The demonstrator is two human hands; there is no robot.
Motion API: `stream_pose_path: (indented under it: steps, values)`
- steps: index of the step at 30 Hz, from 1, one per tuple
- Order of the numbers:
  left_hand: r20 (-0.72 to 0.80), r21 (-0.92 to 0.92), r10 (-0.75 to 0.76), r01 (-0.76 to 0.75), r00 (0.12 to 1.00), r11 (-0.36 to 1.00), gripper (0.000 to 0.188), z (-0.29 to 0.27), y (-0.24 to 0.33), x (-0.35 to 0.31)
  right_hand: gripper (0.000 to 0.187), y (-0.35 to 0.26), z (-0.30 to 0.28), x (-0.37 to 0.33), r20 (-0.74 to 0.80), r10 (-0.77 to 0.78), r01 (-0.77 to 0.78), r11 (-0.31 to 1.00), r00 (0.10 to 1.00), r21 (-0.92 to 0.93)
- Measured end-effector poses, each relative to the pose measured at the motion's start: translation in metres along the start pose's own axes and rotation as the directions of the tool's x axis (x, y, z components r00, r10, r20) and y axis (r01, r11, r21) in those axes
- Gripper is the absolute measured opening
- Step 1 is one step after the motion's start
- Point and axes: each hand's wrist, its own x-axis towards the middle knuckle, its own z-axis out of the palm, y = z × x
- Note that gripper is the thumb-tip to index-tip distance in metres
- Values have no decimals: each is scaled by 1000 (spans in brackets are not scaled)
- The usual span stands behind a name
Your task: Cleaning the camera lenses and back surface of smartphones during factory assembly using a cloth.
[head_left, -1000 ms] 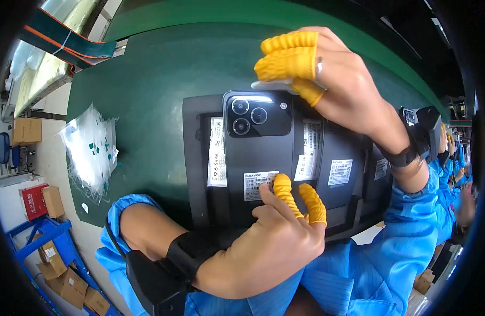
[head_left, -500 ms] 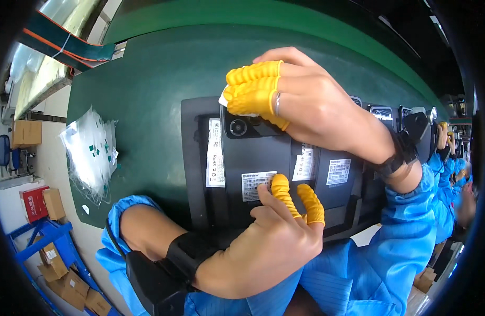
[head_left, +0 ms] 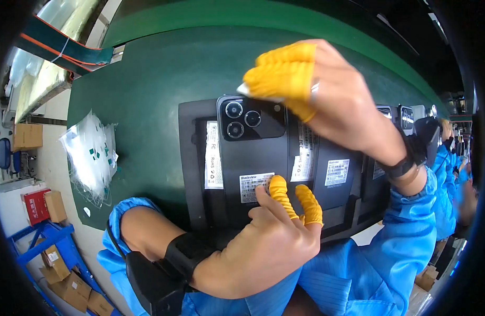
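A black smartphone (head_left: 250,152) with three round lenses lies back up on the black tray (head_left: 187,152). My left hand (head_left: 258,253), two fingertips in yellow finger cots, is curled against its lower part, thumb and forefinger on the white label (head_left: 249,187). Above the phone's top right corner, my right hand (head_left: 332,89) is closed, its fingers in yellow cots. A small white piece (head_left: 243,89) pokes out from those fingertips; most of it is hidden, so its kind is unclear. Another dark phone (head_left: 332,192) with a white label lies to the right.
More phones (head_left: 406,117) stretch along the green table (head_left: 142,79) to the right. Clear plastic film (head_left: 92,152) lies at the left edge. Cardboard boxes (head_left: 68,284) sit on a blue rack (head_left: 26,253) beyond that edge. Other people in blue sleeves (head_left: 445,179) are at far right.
My right hand has lifted off the phone's camera end and moved right, with the white piece still pinched. The lenses are now uncovered. My left hand has barely moved.
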Motion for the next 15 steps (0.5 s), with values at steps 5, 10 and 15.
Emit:
stream_pose_path:
  steps: [5, 10, 15]
  values:
    - [1, -23, -20, 20, 1000, 1000, 29, -1, 0, 3, 24, -15, 17, -2, 78, -191, 198, 976, 978, -90]
    - [34, -41, -24, 25, 999, 999, 29, -3, 1, 2, 27, -23, 9, 0, 154, -216, 231, 968, 964, -93]
    - [7, -18, -2, 3, 1000, 1000, 30, -2, -1, 1, 20, -10, -5, -1, 168, -166, 146, 981, 972, 129]
